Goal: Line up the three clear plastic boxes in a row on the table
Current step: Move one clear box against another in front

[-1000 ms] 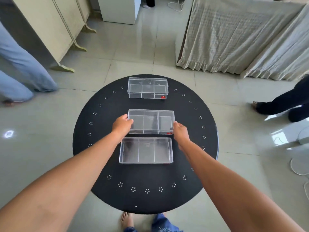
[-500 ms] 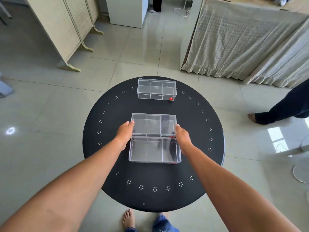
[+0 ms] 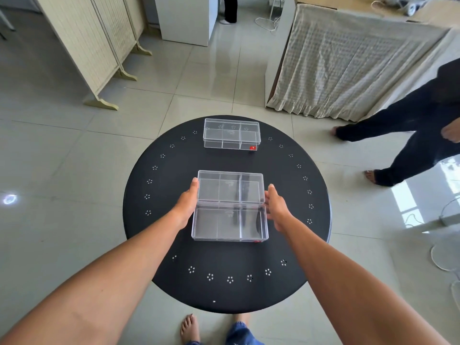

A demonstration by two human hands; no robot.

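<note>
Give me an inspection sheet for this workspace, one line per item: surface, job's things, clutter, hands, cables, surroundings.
Surface: round black table with small white flower marks near its rim.
Job's things: three clear boxes, lids shut. Far box stands apart; middle box sits against near box.
Clutter: nothing seen on the table.
Hands: left hand and right hand press on the middle box's short ends.
Cables: white cable on the floor at the back.
Surroundings: tiled floor, folding screen, cloth-draped furniture, a bystander in dark trousers on the right, another standing at the back.
</note>
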